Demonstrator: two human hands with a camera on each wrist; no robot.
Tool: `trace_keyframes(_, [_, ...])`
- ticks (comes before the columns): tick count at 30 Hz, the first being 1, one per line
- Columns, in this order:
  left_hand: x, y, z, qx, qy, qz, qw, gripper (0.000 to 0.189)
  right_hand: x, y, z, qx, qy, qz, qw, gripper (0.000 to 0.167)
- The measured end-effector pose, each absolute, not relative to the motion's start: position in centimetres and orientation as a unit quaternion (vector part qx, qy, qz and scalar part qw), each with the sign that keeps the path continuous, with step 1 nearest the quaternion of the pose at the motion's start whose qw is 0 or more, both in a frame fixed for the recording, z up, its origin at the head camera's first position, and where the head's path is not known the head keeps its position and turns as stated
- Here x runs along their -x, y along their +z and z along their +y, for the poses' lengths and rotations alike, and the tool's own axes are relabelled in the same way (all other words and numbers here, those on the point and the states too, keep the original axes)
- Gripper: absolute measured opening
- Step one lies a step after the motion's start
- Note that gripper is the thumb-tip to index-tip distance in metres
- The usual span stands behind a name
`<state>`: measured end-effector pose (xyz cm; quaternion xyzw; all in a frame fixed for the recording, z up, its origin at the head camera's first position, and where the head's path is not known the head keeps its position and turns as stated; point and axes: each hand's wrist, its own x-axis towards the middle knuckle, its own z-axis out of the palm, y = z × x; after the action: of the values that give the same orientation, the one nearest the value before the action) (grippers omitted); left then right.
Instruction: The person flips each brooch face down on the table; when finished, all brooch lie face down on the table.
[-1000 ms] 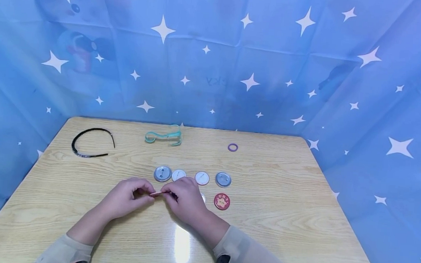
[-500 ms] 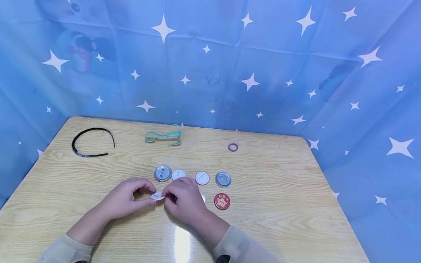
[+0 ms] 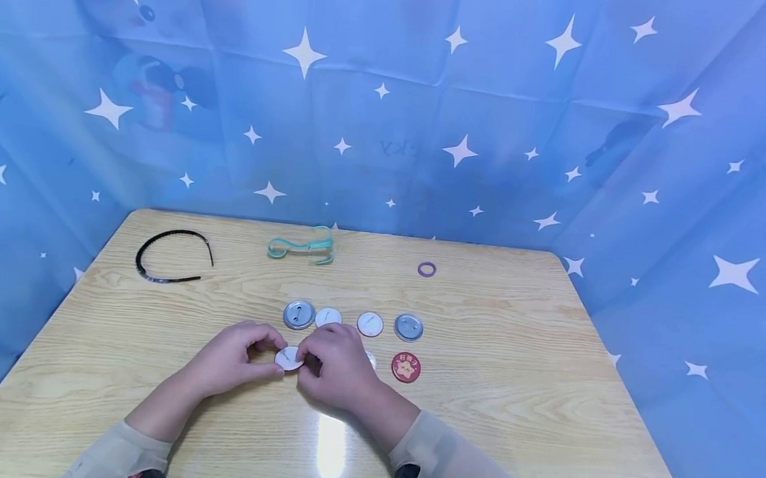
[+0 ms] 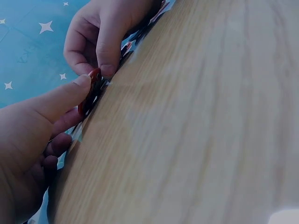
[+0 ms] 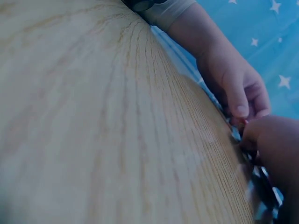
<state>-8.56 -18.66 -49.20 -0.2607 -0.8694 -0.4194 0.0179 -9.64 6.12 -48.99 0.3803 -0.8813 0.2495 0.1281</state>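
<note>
A round pin-back button badge [image 3: 288, 357] lies white back upward between both hands, at or just above the wooden table. My left hand [image 3: 234, 359] pinches its left edge with thumb and forefinger. On the opposite edge, the fingertips of my right hand [image 3: 339, 364] pinch it too. The left wrist view gives the badge [image 4: 90, 91] from the side, with a red rim. Beyond the hands, a row holds a silver badge [image 3: 299, 314], white-backed badges [image 3: 370, 324] and another silver badge [image 3: 408, 327]. A red star badge [image 3: 406, 367] lies face up at right; my right hand partly covers a white one beside it.
Toward the back of the table [image 3: 510, 422] lie a black headband [image 3: 141, 257], a turquoise looped item [image 3: 303, 246] and a purple ring [image 3: 426, 269]. A blue star-patterned curtain [image 3: 391, 108] hangs behind the table's far edge.
The badge was nearly edge-on between the fingers; it has tipped flatter, so its white back now faces up. Both hands stay in about the same place. The head view has shifted slightly.
</note>
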Motion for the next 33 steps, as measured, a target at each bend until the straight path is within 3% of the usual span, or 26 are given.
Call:
trace_keyframes(12, [8.7,-49.4,-18.6,0.271,-0.405,-0.873,0.025,0.028,9.5,-48.8,6.2,-0.394,0.225,-0.884,0.112,0.016])
trace_keyframes(24, [8.6,-49.5,-18.4,0.272,-0.411,-0.869,0.036,0.019,9.4,-49.0,7.0,-0.398,0.237,-0.865,0.194,0.003])
trace_keyframes(33, [8.5,-49.4,-18.0,0.277,-0.402,-0.871,0.065,0.021,9.3,-48.9,8.9,-0.371,0.254,-0.864,0.227,0.005])
